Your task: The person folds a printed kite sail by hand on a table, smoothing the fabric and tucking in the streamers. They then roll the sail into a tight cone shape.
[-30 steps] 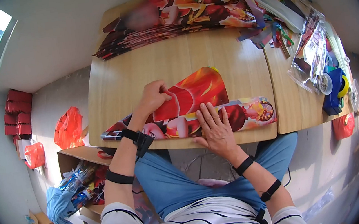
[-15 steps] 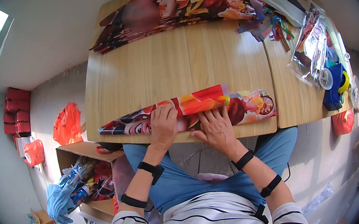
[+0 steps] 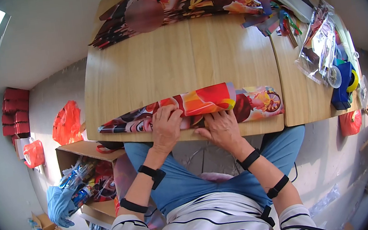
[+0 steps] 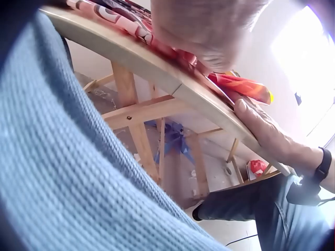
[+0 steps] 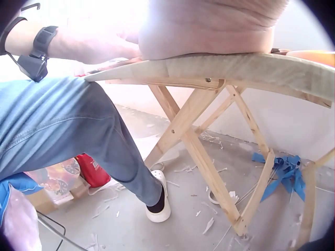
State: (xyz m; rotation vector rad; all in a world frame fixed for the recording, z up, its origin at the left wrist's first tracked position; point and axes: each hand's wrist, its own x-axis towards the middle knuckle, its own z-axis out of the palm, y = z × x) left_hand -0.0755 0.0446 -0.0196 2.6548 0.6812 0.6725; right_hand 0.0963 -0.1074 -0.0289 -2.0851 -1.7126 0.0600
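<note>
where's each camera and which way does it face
Head: on the head, facing forward and down at left hand, right hand and printed sheet; striped shirt, trousers show.
Left wrist: on that wrist, facing along the table edge to the right hand; left hand close, trousers too.
Right wrist: on that wrist, facing leftward past the table; right hand close, left forearm, white shoe.
Both wrist views share the wooden frame.

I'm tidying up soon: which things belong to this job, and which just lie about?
The job:
glossy red-and-orange printed sheet, under left hand and right hand
light wooden table
probably, stack of similar printed sheets

Lying about, it seems:
crumpled orange-red plastic bag
crinkled clear plastic film
</note>
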